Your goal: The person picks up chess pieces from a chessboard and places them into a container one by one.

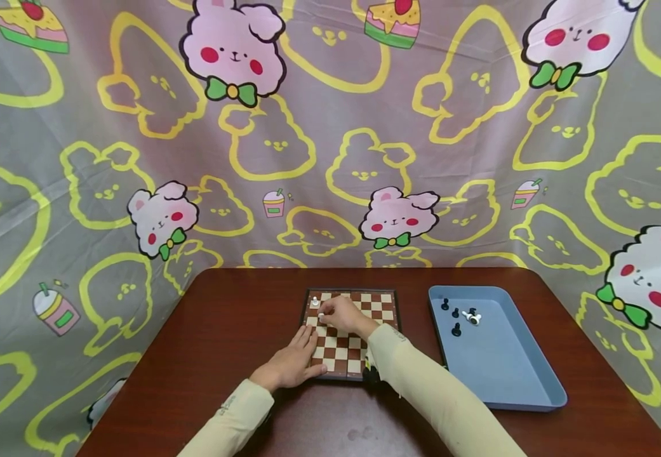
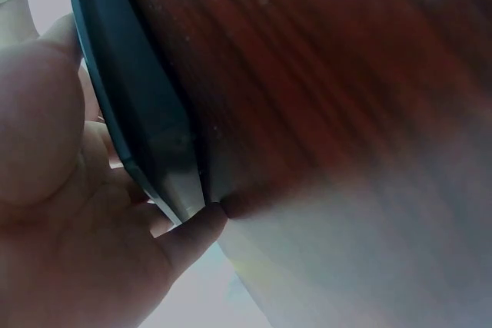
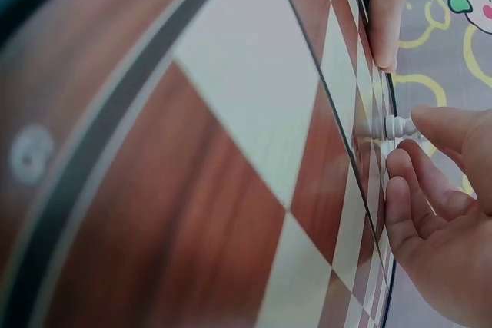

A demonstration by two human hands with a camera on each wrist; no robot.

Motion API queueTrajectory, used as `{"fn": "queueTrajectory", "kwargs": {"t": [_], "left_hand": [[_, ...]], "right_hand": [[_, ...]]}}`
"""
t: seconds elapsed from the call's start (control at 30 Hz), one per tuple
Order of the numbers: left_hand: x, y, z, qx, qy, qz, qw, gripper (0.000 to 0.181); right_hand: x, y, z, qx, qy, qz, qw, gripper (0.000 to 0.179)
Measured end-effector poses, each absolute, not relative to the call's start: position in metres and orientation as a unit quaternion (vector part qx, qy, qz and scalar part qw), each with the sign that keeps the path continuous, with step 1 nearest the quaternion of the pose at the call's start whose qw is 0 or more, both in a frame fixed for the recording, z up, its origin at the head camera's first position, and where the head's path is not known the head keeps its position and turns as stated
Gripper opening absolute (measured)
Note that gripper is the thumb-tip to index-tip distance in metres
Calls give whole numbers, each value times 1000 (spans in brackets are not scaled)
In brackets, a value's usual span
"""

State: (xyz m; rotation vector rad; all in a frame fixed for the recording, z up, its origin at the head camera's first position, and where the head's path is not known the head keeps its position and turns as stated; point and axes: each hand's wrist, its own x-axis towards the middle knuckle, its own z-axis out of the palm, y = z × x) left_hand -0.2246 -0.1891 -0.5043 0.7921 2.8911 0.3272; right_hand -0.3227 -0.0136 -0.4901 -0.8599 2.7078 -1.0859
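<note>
A brown-and-cream chessboard [image 1: 336,353] lies on the table. Its left edge is under my left hand [image 1: 293,363], whose fingers are stretched out along the border, the thumb near the front corner. In the left wrist view, that hand [image 2: 69,205] lies against the board's dark side [image 2: 146,90]. My right hand [image 1: 344,315] reaches across the board and pinches a small white chess piece [image 1: 321,316] by its top, over the left-hand squares. The right wrist view has this white piece [image 3: 396,127] upright at the fingertips, close to the board. Another white piece [image 1: 315,301] stands in the far left corner.
A blue-grey tray [image 1: 504,371] sits right of the board, with raised walls. Several black chess pieces [image 1: 456,329] are in its far left part, beside white ones [image 1: 472,317]. A patterned cloth [image 1: 319,152] hangs behind the dark brown table [image 1: 221,317].
</note>
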Motion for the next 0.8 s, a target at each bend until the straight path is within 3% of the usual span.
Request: {"fn": "queueTrajectory", "kwargs": {"t": [0.4, 0.8], "left_hand": [[-223, -186, -503, 256, 958, 110, 62, 81], [-223, -187, -506, 256, 959, 106, 57, 82]], "right_hand": [[-324, -13, -493, -280, 895, -345, 35, 5], [-323, 16, -489, -289, 883, -368, 42, 10]]}}
